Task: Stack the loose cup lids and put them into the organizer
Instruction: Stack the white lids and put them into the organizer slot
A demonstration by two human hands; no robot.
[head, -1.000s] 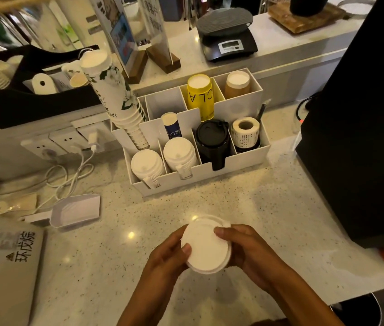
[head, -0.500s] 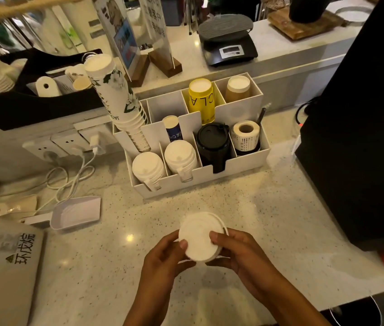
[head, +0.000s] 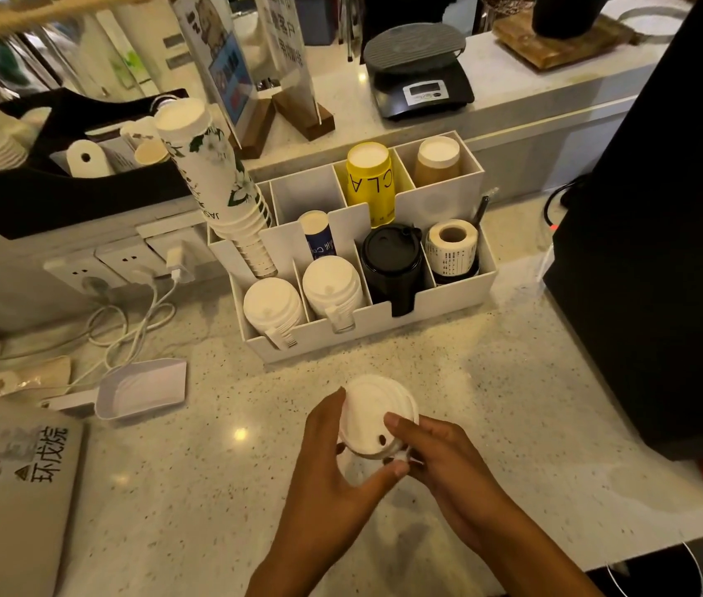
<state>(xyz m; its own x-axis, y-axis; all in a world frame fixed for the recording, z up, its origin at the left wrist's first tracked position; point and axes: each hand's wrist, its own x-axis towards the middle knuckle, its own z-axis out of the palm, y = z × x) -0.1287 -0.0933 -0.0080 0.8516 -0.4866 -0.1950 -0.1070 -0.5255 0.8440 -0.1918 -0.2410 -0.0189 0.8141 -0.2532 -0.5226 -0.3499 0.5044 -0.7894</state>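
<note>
A small stack of white cup lids (head: 373, 417) is held just above the speckled counter in front of me, its top face with a dark sip hole tilted toward me. My left hand (head: 332, 471) cups the stack from the left and below, and my right hand (head: 436, 458) pinches its right edge with thumb and fingers. Behind it stands the white organizer (head: 449, 295). Its front compartments hold two stacks of white lids (head: 272, 308) (head: 332, 286) and a stack of black lids (head: 393, 265).
The organizer also holds a label roll (head: 451, 245), a yellow cup stack (head: 370, 178), a brown cup stack (head: 436, 161) and a leaning printed cup stack (head: 212, 174). A white scoop (head: 138, 392) and charger cable (head: 134, 321) lie left. A black machine (head: 664, 234) stands right.
The lid stack has been turned in my hands, so the sip-hole face now shows. Both hands shifted their hold around it and moved slightly toward the organizer.
</note>
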